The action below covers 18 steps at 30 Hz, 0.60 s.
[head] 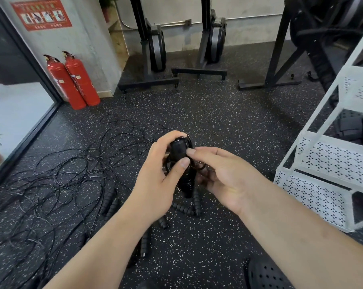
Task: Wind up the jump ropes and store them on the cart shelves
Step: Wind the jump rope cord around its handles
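Note:
A wound black jump rope [179,151], handles together with cord looped round them, is held upright in mid-frame. My left hand [162,170] grips the handles, thumb across their front. My right hand [220,176] holds the bundle from the right, its forefinger tip on the handles near the top and cord loops by its fingers. Several more black jump ropes [57,180] lie tangled on the floor to the left, their ribbed handles [182,208] scattered below my hands. The white perforated cart [326,163] stands at the right, its shelves tiered.
Two red fire extinguishers [72,80] lean against the pillar at back left. Black gym machine frames [199,69] stand along the far wall. A glass partition runs down the left. A black perforated shoe [266,274] shows at the bottom edge.

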Available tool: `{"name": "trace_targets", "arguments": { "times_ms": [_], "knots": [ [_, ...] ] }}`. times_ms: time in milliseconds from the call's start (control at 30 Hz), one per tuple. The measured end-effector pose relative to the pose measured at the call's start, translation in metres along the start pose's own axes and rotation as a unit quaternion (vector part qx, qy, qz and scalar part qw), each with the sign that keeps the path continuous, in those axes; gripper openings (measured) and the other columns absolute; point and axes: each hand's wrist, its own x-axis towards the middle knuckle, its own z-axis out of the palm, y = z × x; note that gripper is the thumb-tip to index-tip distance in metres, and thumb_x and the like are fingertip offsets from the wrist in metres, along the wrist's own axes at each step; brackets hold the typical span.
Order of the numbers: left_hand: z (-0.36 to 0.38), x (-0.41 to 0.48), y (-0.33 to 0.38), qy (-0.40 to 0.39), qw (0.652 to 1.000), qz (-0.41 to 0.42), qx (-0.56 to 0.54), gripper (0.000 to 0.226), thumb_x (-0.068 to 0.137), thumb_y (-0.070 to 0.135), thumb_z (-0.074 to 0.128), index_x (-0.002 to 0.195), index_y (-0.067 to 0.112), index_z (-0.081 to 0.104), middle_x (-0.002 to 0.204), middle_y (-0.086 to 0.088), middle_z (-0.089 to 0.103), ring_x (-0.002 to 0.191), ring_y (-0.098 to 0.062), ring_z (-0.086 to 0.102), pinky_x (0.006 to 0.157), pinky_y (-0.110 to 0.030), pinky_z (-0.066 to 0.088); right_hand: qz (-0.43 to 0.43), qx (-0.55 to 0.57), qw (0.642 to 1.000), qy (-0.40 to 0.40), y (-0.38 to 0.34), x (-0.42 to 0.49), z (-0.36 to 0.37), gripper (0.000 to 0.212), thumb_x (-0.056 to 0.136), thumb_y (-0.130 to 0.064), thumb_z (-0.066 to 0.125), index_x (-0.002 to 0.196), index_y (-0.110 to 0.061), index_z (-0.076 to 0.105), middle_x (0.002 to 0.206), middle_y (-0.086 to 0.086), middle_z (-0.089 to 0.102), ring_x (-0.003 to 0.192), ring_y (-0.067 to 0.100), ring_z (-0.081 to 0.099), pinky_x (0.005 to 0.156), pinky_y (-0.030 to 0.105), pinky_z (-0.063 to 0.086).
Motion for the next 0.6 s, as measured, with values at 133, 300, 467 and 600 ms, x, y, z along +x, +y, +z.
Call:
{"name": "trace_targets", "arguments": {
  "times_ms": [133, 300, 467, 600],
  "knots": [
    [-0.001, 0.001, 0.003, -0.024, 0.999, 0.012, -0.029, 0.045, 0.108, 0.016, 0.059, 0.146, 0.039, 0.048, 0.132, 0.017, 0.061, 0.125, -0.015, 0.061, 0.109, -0.041, 0.051, -0.037, -0.078, 0.996, 0.008, -0.008, 0.001, -0.004, 0.018, 0.074, -0.017, 0.094, 0.085, -0.017, 0.079, 0.076, 0.002, 0.072, 0.077, 0.021, 0.065, 0.080, 0.043, 0.051],
    [0.009, 0.001, 0.004, 0.013, 0.991, -0.045, -0.123, 0.042, 0.110, 0.029, 0.056, 0.144, 0.053, 0.047, 0.132, 0.005, 0.065, 0.127, -0.026, 0.064, 0.106, -0.063, 0.053, -0.159, -0.119, 0.979, 0.053, -0.006, -0.003, 0.005, 0.018, 0.075, -0.017, 0.095, 0.085, -0.014, 0.080, 0.079, 0.001, 0.075, 0.069, 0.007, 0.066, 0.064, 0.021, 0.052],
    [0.013, 0.001, 0.005, 0.029, 0.994, -0.027, -0.106, 0.044, 0.111, 0.026, 0.054, 0.142, 0.056, 0.047, 0.130, 0.006, 0.064, 0.122, -0.016, 0.065, 0.102, -0.037, 0.056, -0.248, -0.094, 0.955, 0.130, 0.015, -0.009, 0.019, 0.014, 0.079, -0.014, 0.093, 0.078, -0.020, 0.081, 0.082, 0.005, 0.079, 0.084, 0.028, 0.076, 0.083, 0.053, 0.064],
    [0.013, 0.001, 0.005, 0.030, 0.997, -0.031, -0.062, 0.045, 0.110, 0.024, 0.056, 0.147, 0.047, 0.046, 0.127, 0.013, 0.065, 0.119, -0.008, 0.064, 0.097, -0.019, 0.051, -0.234, -0.053, 0.958, 0.155, 0.021, -0.009, 0.023, 0.013, 0.080, -0.013, 0.093, 0.078, -0.018, 0.080, 0.083, 0.006, 0.079, 0.087, 0.031, 0.076, 0.086, 0.055, 0.063]
  ]
}}
